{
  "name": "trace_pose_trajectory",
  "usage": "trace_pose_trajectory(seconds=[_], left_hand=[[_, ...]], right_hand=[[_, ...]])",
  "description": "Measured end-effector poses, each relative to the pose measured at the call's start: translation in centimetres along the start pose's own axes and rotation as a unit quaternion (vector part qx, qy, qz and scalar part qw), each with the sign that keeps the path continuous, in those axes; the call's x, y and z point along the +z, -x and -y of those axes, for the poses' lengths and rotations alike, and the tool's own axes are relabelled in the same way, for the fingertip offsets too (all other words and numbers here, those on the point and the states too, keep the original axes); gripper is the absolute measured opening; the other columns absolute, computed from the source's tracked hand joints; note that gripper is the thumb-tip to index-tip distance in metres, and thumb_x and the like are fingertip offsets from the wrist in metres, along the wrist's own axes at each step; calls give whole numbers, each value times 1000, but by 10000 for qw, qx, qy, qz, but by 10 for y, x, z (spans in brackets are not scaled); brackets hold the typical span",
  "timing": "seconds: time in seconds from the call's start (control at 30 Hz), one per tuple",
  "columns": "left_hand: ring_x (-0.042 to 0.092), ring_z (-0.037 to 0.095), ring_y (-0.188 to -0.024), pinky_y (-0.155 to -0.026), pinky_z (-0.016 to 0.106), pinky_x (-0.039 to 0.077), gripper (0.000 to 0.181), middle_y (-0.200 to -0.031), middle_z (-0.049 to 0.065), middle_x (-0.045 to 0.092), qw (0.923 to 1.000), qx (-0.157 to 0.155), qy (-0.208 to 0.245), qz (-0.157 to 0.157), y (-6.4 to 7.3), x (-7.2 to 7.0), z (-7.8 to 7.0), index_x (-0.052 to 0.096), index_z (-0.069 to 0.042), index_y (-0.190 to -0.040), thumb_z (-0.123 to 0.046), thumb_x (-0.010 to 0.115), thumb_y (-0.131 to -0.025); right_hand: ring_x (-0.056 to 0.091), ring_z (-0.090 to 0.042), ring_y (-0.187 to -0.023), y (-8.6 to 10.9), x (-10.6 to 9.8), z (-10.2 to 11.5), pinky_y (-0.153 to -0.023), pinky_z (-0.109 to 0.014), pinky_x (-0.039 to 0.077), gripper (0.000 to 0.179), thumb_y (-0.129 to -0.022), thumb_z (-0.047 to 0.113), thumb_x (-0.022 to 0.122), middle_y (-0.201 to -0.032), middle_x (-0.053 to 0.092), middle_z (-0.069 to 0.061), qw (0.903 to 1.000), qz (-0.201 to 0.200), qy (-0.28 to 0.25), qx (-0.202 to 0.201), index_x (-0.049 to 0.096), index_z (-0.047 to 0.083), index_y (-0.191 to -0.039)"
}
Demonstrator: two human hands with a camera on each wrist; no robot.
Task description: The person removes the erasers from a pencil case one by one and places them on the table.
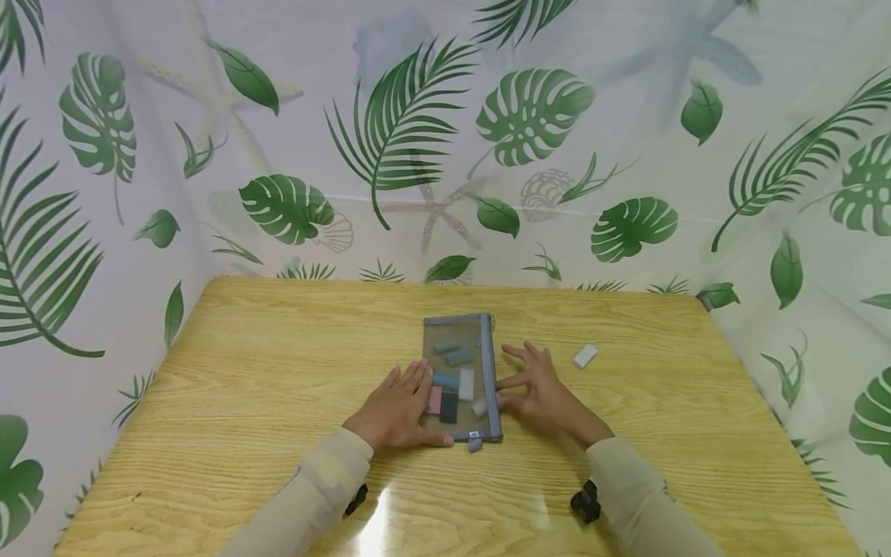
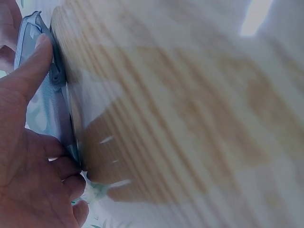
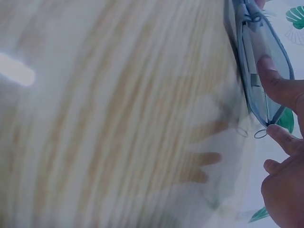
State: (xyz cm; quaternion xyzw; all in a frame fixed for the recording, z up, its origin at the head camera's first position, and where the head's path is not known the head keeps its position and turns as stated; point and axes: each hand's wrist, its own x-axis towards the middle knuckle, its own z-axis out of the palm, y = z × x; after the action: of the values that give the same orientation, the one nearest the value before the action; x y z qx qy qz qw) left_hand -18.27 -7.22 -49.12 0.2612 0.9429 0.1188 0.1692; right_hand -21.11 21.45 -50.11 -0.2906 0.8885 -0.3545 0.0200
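Observation:
A mesh zip pouch point(image 1: 452, 331) with grey-blue edging lies on the table, its zipper side facing right. Through the mesh show a pink block point(image 1: 435, 400), a dark block point(image 1: 448, 408), a white block point(image 1: 466, 384) and several blue-green pieces point(image 1: 459, 357). My left hand point(image 1: 400, 406) rests on the pouch's left edge, thumb along the near edge. At the zipper side, my right hand point(image 1: 546, 398) pinches a small white block point(image 3: 259, 42) between thumb and index finger, inside the parted opening. Its other fingers spread out beside the pouch.
Another white block point(image 1: 585, 356) lies on the wooden table point(image 1: 292, 333), right of the pouch and beyond the right hand. A leaf-patterned cloth point(image 1: 418, 224) hangs behind the table and at both sides. A zipper pull point(image 1: 475, 445) sticks out at the pouch's near edge.

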Motion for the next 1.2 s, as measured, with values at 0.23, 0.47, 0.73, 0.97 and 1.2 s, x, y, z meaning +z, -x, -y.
trace_pose_trajectory(seconds=[0.23,0.47,0.73,0.97,1.2], left_hand=[[9,27,-155,-126,46,7,115,-168,17,9,10000,-4,-17,-19,0,0,0,15,1,-161,-77,56,-87],[9,27,-155,-125,46,6,115,-168,17,9,10000,17,1,-44,1,0,1,14,2,-161,-76,56,-87],[9,28,-155,-125,47,6,115,-168,17,10,10000,32,-7,-60,1,1,1,15,2,-161,-76,57,-87],[10,28,-155,-125,47,7,115,-167,18,10,10000,39,17,-58,2,1,1,15,2,-161,-76,57,-88],[10,29,-155,-125,47,7,115,-167,18,10,10000,61,-8,-58,1,-1,0,15,3,-161,-76,57,-88]], right_hand=[[18,-66,-139,-3,-7,-4,-107,-81,-4,19,-80,13,85,-148,43,-35,9998,-65,195,-10,82,4,-97],[17,-66,-140,-2,-21,-9,-109,-79,-5,19,-79,8,85,-148,42,-35,9987,-332,322,189,81,3,-97],[14,-65,-141,3,-37,-20,-111,-76,-8,20,-82,8,84,-150,39,-35,9948,-707,451,571,80,0,-100],[19,-69,-137,5,-48,-34,-109,-80,-5,21,-81,6,84,-146,42,-37,9872,-1213,704,759,79,-3,-99],[23,-65,-138,11,-55,-49,-109,-79,-8,23,-83,6,83,-144,43,-37,9797,-1598,676,1005,77,-7,-102]])
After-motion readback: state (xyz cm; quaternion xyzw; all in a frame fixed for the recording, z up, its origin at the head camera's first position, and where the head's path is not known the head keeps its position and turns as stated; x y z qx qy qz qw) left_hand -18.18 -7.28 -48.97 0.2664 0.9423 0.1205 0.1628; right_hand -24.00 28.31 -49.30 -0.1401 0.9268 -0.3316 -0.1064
